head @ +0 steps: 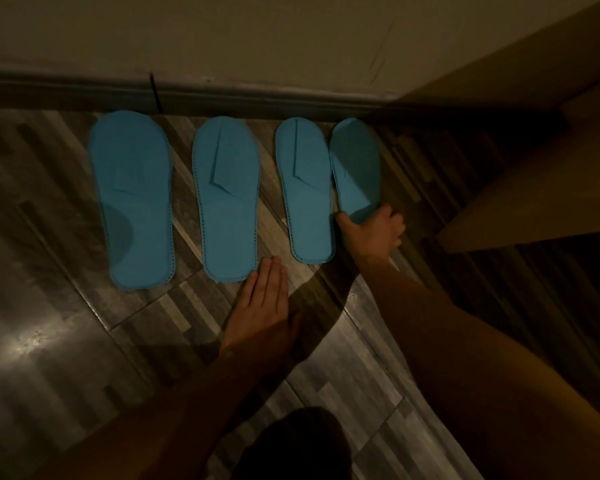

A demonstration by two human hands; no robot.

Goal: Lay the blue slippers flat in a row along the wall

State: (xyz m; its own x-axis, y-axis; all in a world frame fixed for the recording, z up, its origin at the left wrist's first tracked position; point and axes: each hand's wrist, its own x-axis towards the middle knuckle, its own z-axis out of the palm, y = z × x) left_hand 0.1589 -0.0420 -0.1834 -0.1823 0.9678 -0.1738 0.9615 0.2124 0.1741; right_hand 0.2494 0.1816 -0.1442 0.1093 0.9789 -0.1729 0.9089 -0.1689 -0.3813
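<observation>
Blue slippers lie toes-to-wall across the upper middle of the frame: three flat [132,202] [226,199] [305,192], the fourth slipper [355,164] tilted (heel lifted). The right hand [374,230] pinches its heel; the left hand [264,299] rests flat, fingers together, on the floor [66,341].

No legible text, label, brand mark, number or sign is present in the head view. The four blue slippers [222,199] carry only stitching along their edges and fold creases; no print can be made out on them. The wall [257,36] behind the slippers shows faint scuff lines, not writing. The tiled floor [66,341] in front of the slippers bears a streaked pattern only.
</observation>
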